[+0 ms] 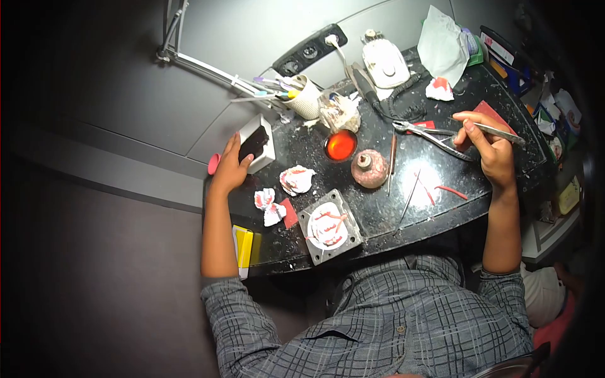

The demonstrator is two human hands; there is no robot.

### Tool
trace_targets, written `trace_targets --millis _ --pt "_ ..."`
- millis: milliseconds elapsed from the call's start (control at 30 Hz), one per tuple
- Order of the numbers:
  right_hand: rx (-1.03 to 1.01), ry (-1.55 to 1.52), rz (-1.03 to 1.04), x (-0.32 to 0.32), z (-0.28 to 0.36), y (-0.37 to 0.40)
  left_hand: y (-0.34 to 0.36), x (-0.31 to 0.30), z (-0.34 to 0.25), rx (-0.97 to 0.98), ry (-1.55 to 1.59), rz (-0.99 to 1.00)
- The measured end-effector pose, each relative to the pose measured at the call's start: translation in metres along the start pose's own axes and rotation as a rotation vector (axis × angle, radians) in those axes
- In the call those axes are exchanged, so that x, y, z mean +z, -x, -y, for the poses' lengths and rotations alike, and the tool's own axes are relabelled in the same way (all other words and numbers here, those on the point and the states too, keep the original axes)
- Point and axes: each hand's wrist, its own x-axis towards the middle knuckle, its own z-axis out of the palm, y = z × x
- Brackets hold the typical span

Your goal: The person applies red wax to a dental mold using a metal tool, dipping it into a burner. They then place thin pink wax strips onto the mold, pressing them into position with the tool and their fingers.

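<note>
At the left side of the black worktop, my left hand (232, 169) lies on a white box (268, 153) with a dark phone-like object (254, 141) in it; its thumb and fingers rest on that dark object. My right hand (488, 148) is raised over the right side, its fingers closed round a thin metal tool (501, 133) that points right. Pliers (435, 139) lie just left of this hand. A metal plate (353, 234) with a white plaster cast (328, 228) and red strips sits near the front edge.
Crumpled papers (297, 180), a round glass burner (369, 169), a glowing red dish (341, 146) and thin tools (409, 200) lie mid-table. Behind stand a cup of brushes (302, 97) and a white device (386, 64). Part of another person (547, 293) shows at lower right.
</note>
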Motion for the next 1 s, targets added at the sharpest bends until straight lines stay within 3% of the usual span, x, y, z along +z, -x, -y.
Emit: trace_targets --millis 100,267,433,600,767,1000 --pt "0.035 -0.005 0.028 0.000 0.000 0.001 0.050 -0.009 -0.064 0.210 0.253 -0.091" --pt "0.039 -0.008 0.096 0.002 -0.003 0.002 0.134 0.010 -0.129 0.322 0.379 0.051" --pt "0.007 0.041 0.070 0.002 0.008 0.002 0.174 0.052 -0.145 0.237 0.464 0.046" --pt "-0.037 0.032 0.202 0.004 0.037 0.007 0.181 0.077 -0.137 0.262 0.489 0.027" --pt "-0.087 0.026 0.280 0.013 0.058 0.014 0.177 0.082 -0.134 0.279 0.566 0.004" --pt "-0.009 0.047 0.347 0.020 0.071 0.017 0.169 0.088 -0.124 0.370 0.618 -0.023"
